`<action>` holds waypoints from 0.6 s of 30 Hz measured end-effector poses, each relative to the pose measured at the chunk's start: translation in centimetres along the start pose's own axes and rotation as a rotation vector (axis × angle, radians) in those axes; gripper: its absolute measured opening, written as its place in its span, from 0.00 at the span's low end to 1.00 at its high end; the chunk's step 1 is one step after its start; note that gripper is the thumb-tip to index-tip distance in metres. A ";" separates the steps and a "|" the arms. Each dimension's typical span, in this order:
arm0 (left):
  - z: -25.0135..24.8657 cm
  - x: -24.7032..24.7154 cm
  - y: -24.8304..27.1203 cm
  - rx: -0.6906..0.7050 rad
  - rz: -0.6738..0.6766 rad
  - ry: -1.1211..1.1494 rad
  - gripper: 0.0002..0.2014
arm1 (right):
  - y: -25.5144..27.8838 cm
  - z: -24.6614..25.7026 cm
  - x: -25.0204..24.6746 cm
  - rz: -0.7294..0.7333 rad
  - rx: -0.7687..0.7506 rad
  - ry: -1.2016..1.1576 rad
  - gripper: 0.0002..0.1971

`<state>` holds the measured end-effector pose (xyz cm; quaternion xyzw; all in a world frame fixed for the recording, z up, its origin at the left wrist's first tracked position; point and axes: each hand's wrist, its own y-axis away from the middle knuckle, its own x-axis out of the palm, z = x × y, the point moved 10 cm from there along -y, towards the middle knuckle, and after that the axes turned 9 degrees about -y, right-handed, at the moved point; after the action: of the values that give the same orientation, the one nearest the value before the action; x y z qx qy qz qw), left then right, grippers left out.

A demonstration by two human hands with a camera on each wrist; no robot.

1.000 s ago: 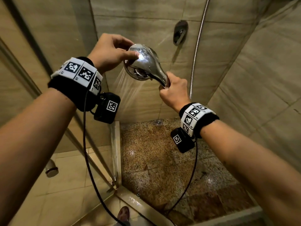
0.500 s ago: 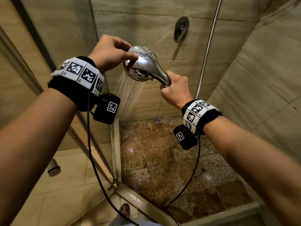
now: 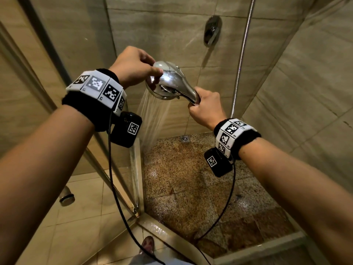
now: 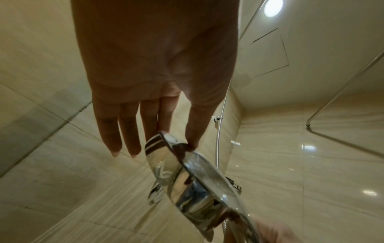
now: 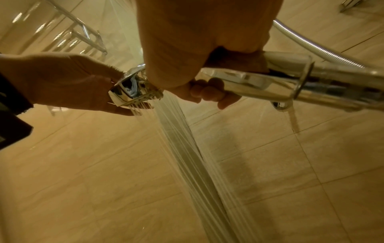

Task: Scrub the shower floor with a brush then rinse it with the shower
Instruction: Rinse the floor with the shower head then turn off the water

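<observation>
While water streams from the chrome shower head held high over the wet speckled shower floor, the right hand clenches its handle and the left hand pinches its rim. Best practice now — tilt the spray down and sweep from the near right corner toward the far drain.

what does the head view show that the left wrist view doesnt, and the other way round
Only the head view shows the speckled shower floor, its drain, the wall tap and the spray falling from the shower head.

Only the left wrist view shows the ceiling light and the left hand from below: thumb and forefinger pinch the head's rim, the other fingers straight.

Both show the chrome shower head, the metal hose, and the right hand on the handle.
</observation>
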<state>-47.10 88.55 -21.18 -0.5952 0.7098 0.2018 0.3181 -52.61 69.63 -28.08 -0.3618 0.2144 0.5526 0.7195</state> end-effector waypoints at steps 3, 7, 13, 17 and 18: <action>-0.4 0.6 0.2 0.051 0.028 -0.047 0.24 | 0.2 -0.3 0.2 0.015 0.025 0.001 0.10; -1.1 3.3 1.3 0.181 0.213 -0.191 0.47 | 0.7 -0.7 0.5 0.019 0.041 0.021 0.10; -2.4 4.9 2.9 0.397 0.163 -0.454 0.62 | 2.8 -1.6 0.8 -0.117 0.034 -0.053 0.10; -1.1 6.4 3.6 0.376 0.172 -0.471 0.57 | 4.0 -2.8 2.2 -0.039 0.096 -0.010 0.05; -0.5 6.7 3.7 0.348 0.177 -0.460 0.55 | 4.1 -2.8 2.4 -0.003 0.097 0.030 0.03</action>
<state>-51.41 84.20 -25.77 -0.4060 0.6922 0.2335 0.5491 -55.59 69.54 -32.74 -0.3351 0.2510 0.5352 0.7336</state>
